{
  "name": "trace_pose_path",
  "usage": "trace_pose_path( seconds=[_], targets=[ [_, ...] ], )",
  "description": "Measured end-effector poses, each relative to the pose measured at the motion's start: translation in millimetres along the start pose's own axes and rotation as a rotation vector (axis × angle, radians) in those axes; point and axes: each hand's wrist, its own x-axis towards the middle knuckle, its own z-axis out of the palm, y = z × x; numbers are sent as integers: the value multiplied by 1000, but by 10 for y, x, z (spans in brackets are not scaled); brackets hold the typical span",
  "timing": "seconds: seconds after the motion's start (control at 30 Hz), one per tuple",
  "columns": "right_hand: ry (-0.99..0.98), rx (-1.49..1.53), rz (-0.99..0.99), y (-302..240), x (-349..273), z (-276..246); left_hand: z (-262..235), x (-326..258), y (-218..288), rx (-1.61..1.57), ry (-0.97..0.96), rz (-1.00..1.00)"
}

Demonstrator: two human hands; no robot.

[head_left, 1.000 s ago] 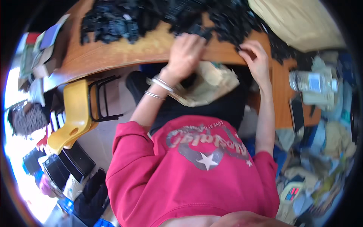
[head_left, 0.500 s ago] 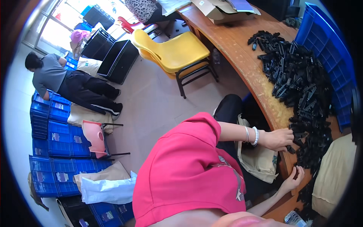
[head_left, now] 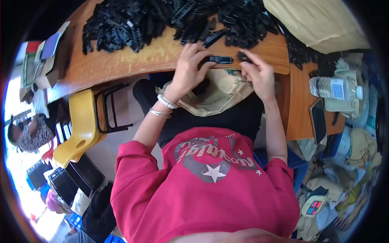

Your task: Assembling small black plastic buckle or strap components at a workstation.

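My left hand [head_left: 190,67] is closed at the table's front edge, its thumb and fingers on one end of a black plastic clip-like part [head_left: 221,59]. Just right of that part, my right hand [head_left: 259,75] pinches a small black piece [head_left: 244,56], blurred by motion. The piece and the part are apart. Beyond both hands, a heap of similar black plastic parts [head_left: 121,30] lies across the wooden table [head_left: 158,50]. Below my hands an open tan sack [head_left: 214,101] rests on my lap; its contents are mostly hidden.
At right stand a water bottle [head_left: 334,88] and a phone [head_left: 318,121] on a lower surface. A large tan bag [head_left: 320,24] borders the heap. Bags and a scale [head_left: 314,206] crowd the lower right. A yellow chair [head_left: 83,117] and a person [head_left: 32,131] are at left.
My view has swung round to face the table. The left hand has come away from the heap to the table edge with a black part; the right hand, earlier empty, now pinches a small piece.
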Motion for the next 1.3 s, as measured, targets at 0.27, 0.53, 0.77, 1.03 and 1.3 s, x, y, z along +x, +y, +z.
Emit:
trace_pose_path(
  seconds=[0.27, 0.53, 0.77, 1.03, 1.3],
  targets=[
    [-39, -388, -211, 14, 132, -16, -25, 8, 43, -72, -72, -47],
    [-57, -428, -324, 34, 227, 151, -43, 17, 1, -67, -83, 22],
    [-51, -424, -389, 82, 131, 185, -65, 57, -30, -83, -178, 12],
    [420, -836, -615, 123, 275, -164, 99, 347, -3, 383, -29, 103],
    [206, -872, -586, 198, 367, -282, 111, 68, 43, 403, -14, 241]
  ],
)
